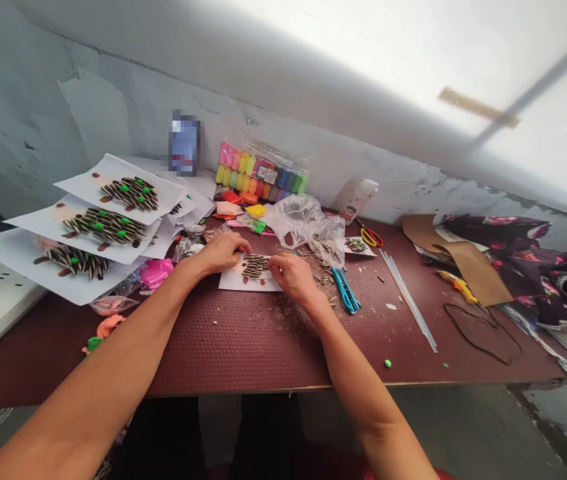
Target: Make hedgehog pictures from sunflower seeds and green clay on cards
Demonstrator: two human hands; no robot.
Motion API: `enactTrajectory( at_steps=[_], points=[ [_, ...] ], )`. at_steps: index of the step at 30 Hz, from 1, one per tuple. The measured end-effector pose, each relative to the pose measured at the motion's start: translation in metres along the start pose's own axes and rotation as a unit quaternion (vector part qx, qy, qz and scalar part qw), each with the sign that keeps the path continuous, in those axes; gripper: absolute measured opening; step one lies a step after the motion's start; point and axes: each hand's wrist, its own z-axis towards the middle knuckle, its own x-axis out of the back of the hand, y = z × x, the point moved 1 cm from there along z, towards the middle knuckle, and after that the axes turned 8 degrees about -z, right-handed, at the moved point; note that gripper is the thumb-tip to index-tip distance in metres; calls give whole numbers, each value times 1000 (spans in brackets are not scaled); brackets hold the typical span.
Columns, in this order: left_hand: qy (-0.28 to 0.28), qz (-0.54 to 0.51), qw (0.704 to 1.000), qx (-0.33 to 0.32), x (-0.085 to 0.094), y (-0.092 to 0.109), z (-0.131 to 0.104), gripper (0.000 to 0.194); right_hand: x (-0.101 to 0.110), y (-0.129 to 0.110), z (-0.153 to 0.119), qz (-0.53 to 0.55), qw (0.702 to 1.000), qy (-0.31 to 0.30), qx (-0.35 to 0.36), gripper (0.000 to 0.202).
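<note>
A small white card [243, 283] lies on the dark red table, with rows of striped seeds [255, 266] standing on it and brown dots along the lower edge. At its upper left is my left hand [223, 253], fingers bent together near the seeds; what they hold, if anything, is too small to make out. My right hand [291, 272] rests at the card's right side, its thumb and fingertips pinched by the seeds, with their contents hidden. Loose seeds [327, 277] are scattered right of my right hand, beside a clear plastic bag [298, 219].
Stacked seed-decorated sheets [83, 283] overhang the left side. Coloured clay packs [258, 175] and a white bottle [358, 200] stand by the wall. Rightward lie a blue cutter [346, 292], scissors [371, 236], clear sticks [408, 300], a glue gun [457, 285] and its cord.
</note>
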Motion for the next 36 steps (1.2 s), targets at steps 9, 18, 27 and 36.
enactTrajectory(
  at_steps=[9,18,27,36],
  points=[
    [0,6,1000,0,0,-1,0,42,-2,-7,1,-34,999,-12,3,30],
    [-9,2,1000,1,1,0,0,43,9,5,-2,-13,997,41,-63,24],
    [1,-6,1000,-4,-1,-4,1,40,6,58,1,-58,973,24,-224,30],
    [6,-8,1000,1,-5,-8,3,35,-6,58,5,-25,986,42,-159,27]
  ],
)
